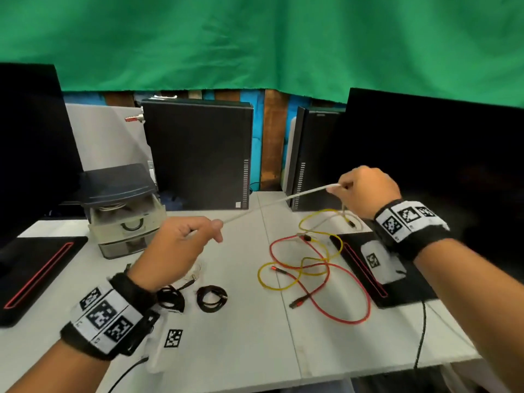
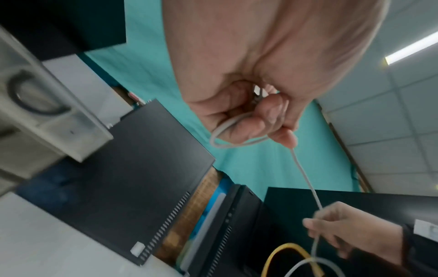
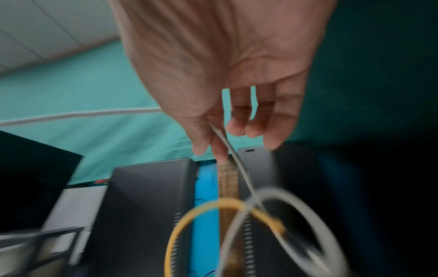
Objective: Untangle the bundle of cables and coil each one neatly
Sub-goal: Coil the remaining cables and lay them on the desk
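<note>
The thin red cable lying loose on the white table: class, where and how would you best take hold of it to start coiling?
Grip the thin red cable just behind its plug end, which lies free near the table's front, pointing towards the person. Come from above and the near side: there it looks clear of the thin yellow cable crossing it farther back. Both hands are busy with the white cable.

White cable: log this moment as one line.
left hand grips white cable | right hand pinches it | taut between | yellow cable, red cable tangled
</note>
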`<state>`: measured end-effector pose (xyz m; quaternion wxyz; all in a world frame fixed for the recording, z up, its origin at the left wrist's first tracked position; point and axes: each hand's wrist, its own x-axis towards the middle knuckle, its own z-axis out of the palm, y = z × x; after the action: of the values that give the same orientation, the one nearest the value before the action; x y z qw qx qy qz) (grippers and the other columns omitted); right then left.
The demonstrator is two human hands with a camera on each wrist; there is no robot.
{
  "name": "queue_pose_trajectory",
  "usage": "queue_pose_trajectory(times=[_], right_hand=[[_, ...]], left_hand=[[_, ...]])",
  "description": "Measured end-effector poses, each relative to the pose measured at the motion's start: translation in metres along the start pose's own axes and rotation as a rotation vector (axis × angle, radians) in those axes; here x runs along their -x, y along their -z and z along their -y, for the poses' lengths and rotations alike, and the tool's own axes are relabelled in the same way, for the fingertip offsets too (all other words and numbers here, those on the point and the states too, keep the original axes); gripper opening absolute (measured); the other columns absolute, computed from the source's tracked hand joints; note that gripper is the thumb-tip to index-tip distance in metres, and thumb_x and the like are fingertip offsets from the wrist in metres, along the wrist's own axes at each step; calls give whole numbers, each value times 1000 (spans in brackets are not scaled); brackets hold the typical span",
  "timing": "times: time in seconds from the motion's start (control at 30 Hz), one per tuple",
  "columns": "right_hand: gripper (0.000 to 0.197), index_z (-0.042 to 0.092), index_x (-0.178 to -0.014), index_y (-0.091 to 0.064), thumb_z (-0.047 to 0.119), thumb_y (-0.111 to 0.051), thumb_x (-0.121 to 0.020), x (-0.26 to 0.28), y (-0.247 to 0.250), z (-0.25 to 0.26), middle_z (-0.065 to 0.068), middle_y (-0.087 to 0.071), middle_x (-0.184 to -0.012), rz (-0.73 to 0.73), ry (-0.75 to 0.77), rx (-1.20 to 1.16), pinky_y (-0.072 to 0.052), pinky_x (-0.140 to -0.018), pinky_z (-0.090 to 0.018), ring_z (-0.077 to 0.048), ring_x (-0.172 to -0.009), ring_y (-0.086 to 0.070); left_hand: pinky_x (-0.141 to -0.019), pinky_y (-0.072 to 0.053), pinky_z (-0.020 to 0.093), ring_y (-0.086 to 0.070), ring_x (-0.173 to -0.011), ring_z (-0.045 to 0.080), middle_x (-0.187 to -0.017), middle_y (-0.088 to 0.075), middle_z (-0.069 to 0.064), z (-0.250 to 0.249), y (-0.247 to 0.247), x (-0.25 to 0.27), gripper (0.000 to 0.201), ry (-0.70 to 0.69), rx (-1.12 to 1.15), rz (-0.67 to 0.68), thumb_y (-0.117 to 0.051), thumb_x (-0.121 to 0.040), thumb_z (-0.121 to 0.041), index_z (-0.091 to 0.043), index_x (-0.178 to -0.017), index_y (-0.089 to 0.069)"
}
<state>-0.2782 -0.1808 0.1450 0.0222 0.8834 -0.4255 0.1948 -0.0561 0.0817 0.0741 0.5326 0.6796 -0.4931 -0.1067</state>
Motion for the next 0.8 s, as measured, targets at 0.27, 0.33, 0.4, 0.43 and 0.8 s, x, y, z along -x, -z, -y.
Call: queue_pose_trajectory(times=[0.27, 0.33, 0.4, 0.43, 0.8], right_hand=[[22, 15, -77, -74, 32, -71, -90, -59, 52, -6, -4, -75, -74, 41, -159, -249, -62, -73, -39, -27, -78, -74], [18, 19, -86, -73, 37, -72, -87, -68, 69, 5, -4, -74, -86, -72, -44, -216, -55, -75, -33, -26, -85, -70], [24, 24, -103, -71, 42, -71, -86, -72, 82, 18, -1, -74, -95, -162, 58, -270, -51, -82, -29, -20, -91, -68], [33, 25, -114, -68, 43, -71, -87, -74, 84, 25, 0, -74, -99, -173, 89, -312, -51, -88, -30, -18, -94, -67], [20, 26, -110, -72, 27, -53, -103, 59, -33, 106, 9, -71, -110, 381, 415, -828, -50, -96, -24, -2, -106, -64]], left_hand=[[-52, -30, 27, -34, -52, 16, -54, -38, -3, 34, 16, -13, 38, 220, 28, 18, -60, -97, -37, -16, -69, -73], [-50, -32, 26, -34, -50, 16, -55, -40, -2, 39, 6, -9, 39, 283, 68, 130, -60, -97, -36, -11, -69, -72], [-45, -33, 25, -37, -47, 14, -56, -45, 2, 37, -4, -4, 39, 336, 137, 229, -61, -96, -33, -4, -73, -71], [-44, -31, 23, -36, -45, 12, -57, -46, 3, 35, -9, -2, 39, 353, 178, 271, -60, -96, -32, -2, -74, -70], [-47, -34, 24, -38, -46, 14, -52, -34, 2, -8, -34, 10, 33, 465, 673, 347, -59, -89, -34, -10, -67, -63]])
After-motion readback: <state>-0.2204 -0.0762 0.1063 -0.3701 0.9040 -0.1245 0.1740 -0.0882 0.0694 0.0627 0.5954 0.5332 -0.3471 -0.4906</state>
